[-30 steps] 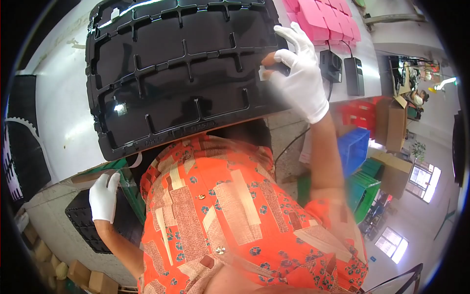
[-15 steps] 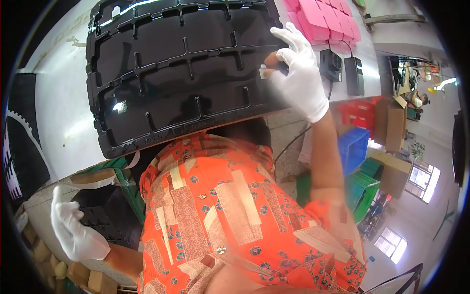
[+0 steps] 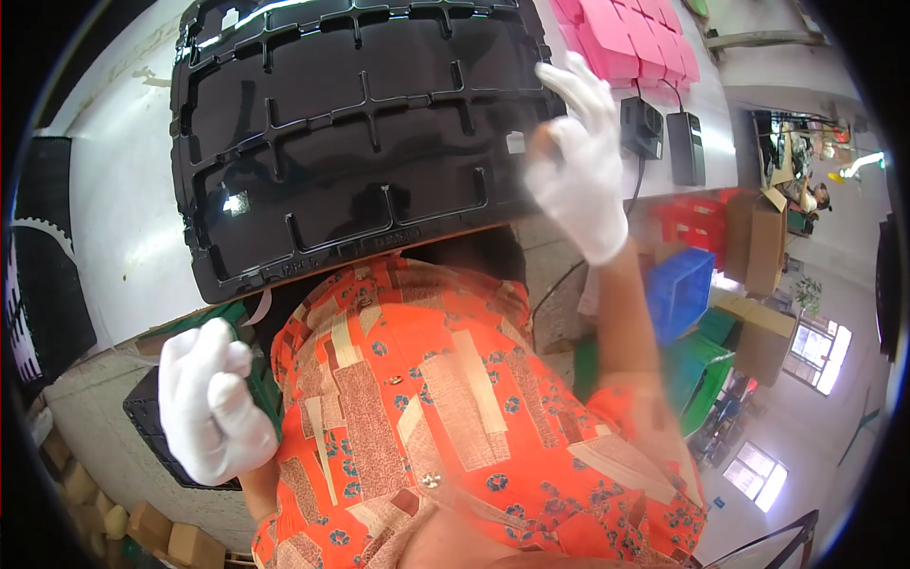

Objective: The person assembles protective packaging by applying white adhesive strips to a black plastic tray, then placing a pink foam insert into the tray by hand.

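Observation:
A black glossy plastic tray [image 3: 327, 90] with moulded ribs and pockets lies on the table before me. My right hand [image 3: 578, 166], in a white glove with bare fingertips, hovers at the tray's right edge. Its outer fingers stretch out while thumb and forefinger bend toward each other, slightly blurred; nothing shows between them. Just left of those fingertips, a small white sticker [image 3: 516, 142] rests on the tray. My left hand [image 3: 216, 408], also white-gloved, is raised below the table's near edge at the left. Its fingers curl in toward the thumb, hiding whatever they may hold.
Pink folded pieces [image 3: 630, 43] are stacked at the far right of the white table [image 3: 123, 228]. Beside them lie two black power adapters [image 3: 685, 147] with cables. A blue crate [image 3: 680, 294] stands right of my arm, and a black crate [image 3: 161, 427] sits behind my left hand.
My right hand has drawn back slightly to the right and nearer, leaving the sticker on the tray. My left hand has moved right and up, its fingers now more curled.

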Available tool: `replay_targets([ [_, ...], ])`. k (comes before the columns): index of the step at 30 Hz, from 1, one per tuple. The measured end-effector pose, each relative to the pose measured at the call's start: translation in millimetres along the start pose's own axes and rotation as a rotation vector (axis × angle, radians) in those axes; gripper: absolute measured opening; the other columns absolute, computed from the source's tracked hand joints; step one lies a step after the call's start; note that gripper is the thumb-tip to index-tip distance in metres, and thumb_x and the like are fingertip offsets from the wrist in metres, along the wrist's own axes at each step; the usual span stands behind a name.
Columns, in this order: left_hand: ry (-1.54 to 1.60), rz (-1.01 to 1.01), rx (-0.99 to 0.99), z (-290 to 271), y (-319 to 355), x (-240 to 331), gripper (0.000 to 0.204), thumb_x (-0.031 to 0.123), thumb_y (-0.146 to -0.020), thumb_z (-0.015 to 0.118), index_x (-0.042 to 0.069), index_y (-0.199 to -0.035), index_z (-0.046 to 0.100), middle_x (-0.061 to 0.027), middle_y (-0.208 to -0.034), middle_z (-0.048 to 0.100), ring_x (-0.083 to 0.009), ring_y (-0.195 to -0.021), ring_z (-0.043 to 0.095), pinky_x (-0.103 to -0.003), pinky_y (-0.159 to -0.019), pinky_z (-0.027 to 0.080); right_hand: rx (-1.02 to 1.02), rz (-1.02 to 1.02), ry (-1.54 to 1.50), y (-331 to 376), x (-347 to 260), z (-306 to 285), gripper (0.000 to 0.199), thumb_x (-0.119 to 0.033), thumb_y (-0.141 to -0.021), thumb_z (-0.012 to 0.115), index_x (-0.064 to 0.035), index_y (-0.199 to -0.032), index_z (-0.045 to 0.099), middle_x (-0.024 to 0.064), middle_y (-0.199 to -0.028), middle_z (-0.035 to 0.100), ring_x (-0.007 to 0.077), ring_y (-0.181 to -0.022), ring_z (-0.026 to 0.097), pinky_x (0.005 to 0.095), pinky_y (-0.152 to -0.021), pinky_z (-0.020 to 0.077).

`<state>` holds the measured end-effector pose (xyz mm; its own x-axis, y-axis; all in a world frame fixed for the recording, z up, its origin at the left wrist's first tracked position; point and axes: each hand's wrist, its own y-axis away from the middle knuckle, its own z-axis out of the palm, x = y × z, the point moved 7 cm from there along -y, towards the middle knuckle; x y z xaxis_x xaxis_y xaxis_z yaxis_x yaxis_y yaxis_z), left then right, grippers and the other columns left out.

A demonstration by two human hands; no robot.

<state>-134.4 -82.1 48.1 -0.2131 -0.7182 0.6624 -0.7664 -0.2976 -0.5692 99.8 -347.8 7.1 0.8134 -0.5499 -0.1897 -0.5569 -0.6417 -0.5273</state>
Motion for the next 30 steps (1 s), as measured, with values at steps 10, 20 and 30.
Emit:
replay_targets([
  [10, 0.016, 0.127, -0.405, 68.9, -27.1, 23.0, 0.032, 0.011, -0.076, 0.084, 0.008, -0.108, 0.076, -0.0017, -0.064, 0.059, -0.0233, -0.055, 0.050, -0.035, -0.058, 0.041, -0.012, 0.145, 0.010, 0.8, 9.5, 8.3, 0.018, 0.001, -0.073, 0.076, -0.0084, -0.088, 0.072, 0.0084, -0.136, 0.064, 0.0360, -0.142, 0.050, 0.0574, -0.118, 0.0333],
  [20, 0.122, 0.197, -0.443, 87.5, -14.1, 15.3, 0.034, 0.012, -0.078, 0.086, 0.006, -0.109, 0.073, 0.0004, -0.063, 0.057, -0.0187, -0.054, 0.052, -0.034, -0.055, 0.039, -0.164, -0.028, 0.086, -15.4, 7.4, 19.7, 0.016, -0.001, -0.070, 0.073, -0.0114, -0.078, 0.062, 0.0027, -0.135, 0.064, 0.0311, -0.140, 0.052, 0.0618, -0.117, 0.0332],
  [30, 0.149, 0.210, -0.472, 96.5, -16.6, 19.3, 0.034, 0.014, -0.077, 0.087, 0.005, -0.107, 0.074, -0.0002, -0.064, 0.058, -0.0178, -0.054, 0.054, -0.033, -0.055, 0.039, -0.155, -0.004, 0.041, -19.2, 7.6, 11.2, 0.015, -0.002, -0.071, 0.073, -0.0109, -0.078, 0.063, 0.0038, -0.132, 0.066, 0.0318, -0.139, 0.053, 0.0607, -0.116, 0.0340],
])
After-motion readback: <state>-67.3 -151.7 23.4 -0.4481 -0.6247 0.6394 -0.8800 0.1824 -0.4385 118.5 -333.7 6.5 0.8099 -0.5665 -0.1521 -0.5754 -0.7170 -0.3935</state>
